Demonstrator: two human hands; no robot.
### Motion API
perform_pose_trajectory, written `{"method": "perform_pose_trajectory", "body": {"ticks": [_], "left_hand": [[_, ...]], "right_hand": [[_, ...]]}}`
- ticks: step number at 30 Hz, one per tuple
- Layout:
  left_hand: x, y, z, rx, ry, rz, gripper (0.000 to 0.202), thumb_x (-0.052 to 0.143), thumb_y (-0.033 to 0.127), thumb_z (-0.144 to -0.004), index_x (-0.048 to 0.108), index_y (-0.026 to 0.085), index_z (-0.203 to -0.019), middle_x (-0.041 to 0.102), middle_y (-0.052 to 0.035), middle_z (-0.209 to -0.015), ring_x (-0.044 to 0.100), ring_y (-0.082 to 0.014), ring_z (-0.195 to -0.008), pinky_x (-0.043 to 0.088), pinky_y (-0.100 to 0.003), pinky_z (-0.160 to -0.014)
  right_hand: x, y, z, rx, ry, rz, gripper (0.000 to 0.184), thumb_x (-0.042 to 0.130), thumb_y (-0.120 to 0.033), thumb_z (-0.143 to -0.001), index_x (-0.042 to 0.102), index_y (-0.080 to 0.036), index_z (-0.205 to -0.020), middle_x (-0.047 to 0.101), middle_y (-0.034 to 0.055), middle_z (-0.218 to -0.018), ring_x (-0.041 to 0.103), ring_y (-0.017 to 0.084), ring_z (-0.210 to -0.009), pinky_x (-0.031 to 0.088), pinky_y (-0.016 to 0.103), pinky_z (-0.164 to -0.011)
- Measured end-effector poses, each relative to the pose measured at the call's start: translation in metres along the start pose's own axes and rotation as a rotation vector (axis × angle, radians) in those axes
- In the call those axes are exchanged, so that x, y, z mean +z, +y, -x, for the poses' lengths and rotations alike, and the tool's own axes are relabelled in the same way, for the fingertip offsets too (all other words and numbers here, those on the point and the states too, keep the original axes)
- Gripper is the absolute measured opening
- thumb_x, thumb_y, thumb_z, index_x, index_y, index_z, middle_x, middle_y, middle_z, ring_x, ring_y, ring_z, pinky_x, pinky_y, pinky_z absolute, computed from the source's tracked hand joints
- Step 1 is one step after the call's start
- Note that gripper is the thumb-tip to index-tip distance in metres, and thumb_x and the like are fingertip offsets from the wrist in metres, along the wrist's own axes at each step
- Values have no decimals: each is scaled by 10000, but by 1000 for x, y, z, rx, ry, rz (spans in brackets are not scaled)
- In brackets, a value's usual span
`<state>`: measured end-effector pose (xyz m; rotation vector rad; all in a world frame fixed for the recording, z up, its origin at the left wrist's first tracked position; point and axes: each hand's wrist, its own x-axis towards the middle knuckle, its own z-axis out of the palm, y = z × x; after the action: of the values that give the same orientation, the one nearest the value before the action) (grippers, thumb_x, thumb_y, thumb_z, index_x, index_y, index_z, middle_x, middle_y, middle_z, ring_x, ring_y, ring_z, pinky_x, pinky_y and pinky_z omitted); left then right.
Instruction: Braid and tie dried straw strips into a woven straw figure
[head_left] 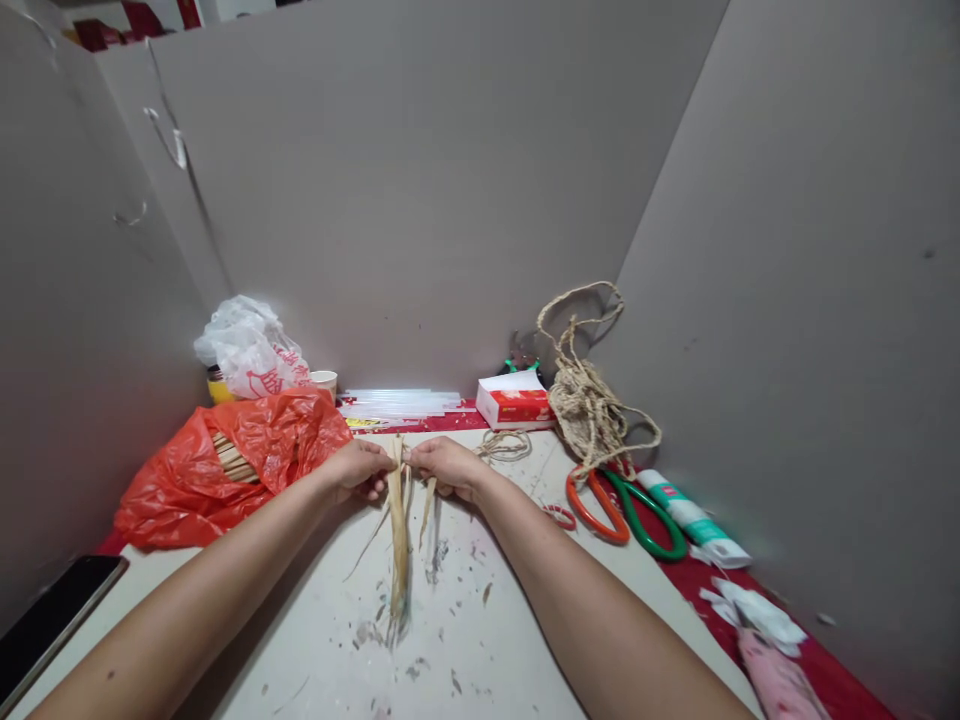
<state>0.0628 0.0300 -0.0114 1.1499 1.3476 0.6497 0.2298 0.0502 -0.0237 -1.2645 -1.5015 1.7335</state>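
A bundle of dry, straw-coloured husk strips point(400, 550) hangs down between my two hands over the white board point(315, 640). My left hand point(361, 468) pinches it near its top from the left. From the right, my right hand point(448, 466) grips the same top end, fingers close to the left ones. Loose narrow strips stick out on both sides, and one short piece point(427, 510) dangles under my right hand. The fingertips partly hide the top of the bundle. Just beyond my right hand lies a small coil of twine point(506, 444).
A red plastic bag point(172, 480) with wooden sticks point(234, 458) sits left, a phone point(56, 625) nearer. At the back are clear sticks point(401, 403) and a red-white box point(516, 403). Rope point(589, 410), orange point(598, 507) and green point(651, 518) loop handles and a tube point(694, 520) lie right.
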Motion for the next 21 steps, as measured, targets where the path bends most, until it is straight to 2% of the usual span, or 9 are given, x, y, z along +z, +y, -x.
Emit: {"method": "perform_pose_trajectory", "body": {"ticks": [10,14,18,21], "left_hand": [[8,-1,-4,59,109,-59,202,659,222,-618,480,158,-549,472,41,-360,399,-63,-300,334,-180,-338],[8,-4,0,99,48,-7,207,659,222,-616,462,171,-575,475,46,-373,416,-66,-323,335,-172,-345],[5,-7,1,82,-41,48,235,696,263,-600,483,167,-627,503,36,-422,468,-76,-384,383,-175,-382],[5,-4,1,58,-28,44,241,695,304,-620,506,156,-631,514,25,-445,483,-79,-407,403,-184,-395]], "right_hand": [[5,-2,4,-29,48,52,311,607,-304,-757,422,-161,-552,360,-97,-398,201,12,-275,107,189,-303],[5,-3,5,-26,76,106,272,603,-272,-742,450,-153,-550,372,-90,-400,204,12,-285,122,190,-308],[4,-3,6,-24,67,99,228,595,-218,-714,455,-152,-547,374,-86,-397,217,15,-291,122,189,-312],[4,-1,4,-46,60,95,213,580,-204,-707,452,-156,-544,365,-88,-387,209,16,-287,106,192,-311]]}}
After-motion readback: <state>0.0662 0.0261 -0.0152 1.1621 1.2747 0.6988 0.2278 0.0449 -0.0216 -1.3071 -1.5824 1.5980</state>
